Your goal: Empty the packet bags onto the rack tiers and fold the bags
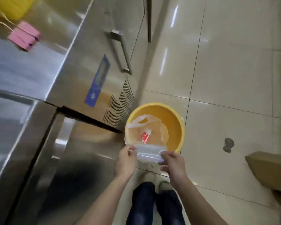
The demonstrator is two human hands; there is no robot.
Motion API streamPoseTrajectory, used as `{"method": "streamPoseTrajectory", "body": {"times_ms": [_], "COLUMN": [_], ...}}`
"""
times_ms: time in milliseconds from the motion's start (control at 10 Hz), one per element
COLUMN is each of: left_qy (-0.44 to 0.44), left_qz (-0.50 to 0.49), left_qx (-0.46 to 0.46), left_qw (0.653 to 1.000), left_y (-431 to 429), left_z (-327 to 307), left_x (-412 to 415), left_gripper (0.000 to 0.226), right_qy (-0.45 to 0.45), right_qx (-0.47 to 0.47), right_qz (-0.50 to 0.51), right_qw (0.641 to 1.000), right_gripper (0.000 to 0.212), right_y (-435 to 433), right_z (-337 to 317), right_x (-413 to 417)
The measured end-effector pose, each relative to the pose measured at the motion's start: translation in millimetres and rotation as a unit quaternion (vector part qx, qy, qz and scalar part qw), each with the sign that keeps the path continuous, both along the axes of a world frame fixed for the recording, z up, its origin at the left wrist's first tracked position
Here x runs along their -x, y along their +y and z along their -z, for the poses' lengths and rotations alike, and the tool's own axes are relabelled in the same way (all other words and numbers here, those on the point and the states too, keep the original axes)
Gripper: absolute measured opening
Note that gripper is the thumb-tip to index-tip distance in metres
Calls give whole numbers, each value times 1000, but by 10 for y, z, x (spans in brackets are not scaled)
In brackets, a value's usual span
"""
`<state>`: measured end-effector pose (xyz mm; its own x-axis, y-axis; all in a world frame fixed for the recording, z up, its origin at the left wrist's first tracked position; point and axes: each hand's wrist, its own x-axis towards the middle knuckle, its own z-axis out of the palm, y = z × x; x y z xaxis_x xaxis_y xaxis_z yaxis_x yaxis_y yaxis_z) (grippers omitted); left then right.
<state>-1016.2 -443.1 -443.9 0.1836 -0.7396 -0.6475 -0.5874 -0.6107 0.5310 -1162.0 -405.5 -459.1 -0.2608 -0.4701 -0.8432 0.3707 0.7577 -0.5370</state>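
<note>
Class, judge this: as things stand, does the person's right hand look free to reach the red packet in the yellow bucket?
Probably not yet: the right hand and left hand both pinch the folded clear bag. The red packet lies uncovered in the open yellow bucket.

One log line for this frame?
hands: left and right hold folded clear bag | location: above yellow bucket | rack: unseen

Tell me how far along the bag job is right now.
Looks done: the clear bag appears empty and flattened. In hand: left hand and right hand each pinch an end, holding it above the yellow bucket, which holds another bag and a red packet. Left: can't tell; no rack tiers are in view.
</note>
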Motion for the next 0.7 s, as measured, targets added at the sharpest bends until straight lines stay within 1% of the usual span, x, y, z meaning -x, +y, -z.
{"method": "streamPoseTrajectory", "body": {"times_ms": [100,200,300,400,500,600,700], "left_qy": [-36,-158,-278,-371,-397,-324,-283], "left_qz": [81,245,398,498,581,555,547], "left_qx": [24,39,46,2,-113,-122,-46], "left_qw": [996,956,873,783,701,757,786], "left_y": [-291,-506,-572,-642,-737,-889,-903], "left_z": [736,1509,2256,2885,3246,3114,2681], "left_x": [92,210,262,238,264,376,318], "left_gripper": [23,48,61,61,56,44,44], "right_qy": [-52,-60,28,203,177,177,262], "right_qx": [4,-11,-19,14,-67,-92,-18], "right_qz": [38,28,-46,-275,-577,-571,-530], "right_qw": [998,998,998,940,794,796,806], "right_gripper": [3,3,10,28,50,47,48], "right_y": [-247,-474,-642,-757,-889,-1016,-1043], "right_z": [810,1697,2490,3076,3310,3217,2797], "right_x": [56,4,-96,-128,-125,-77,-3]}}
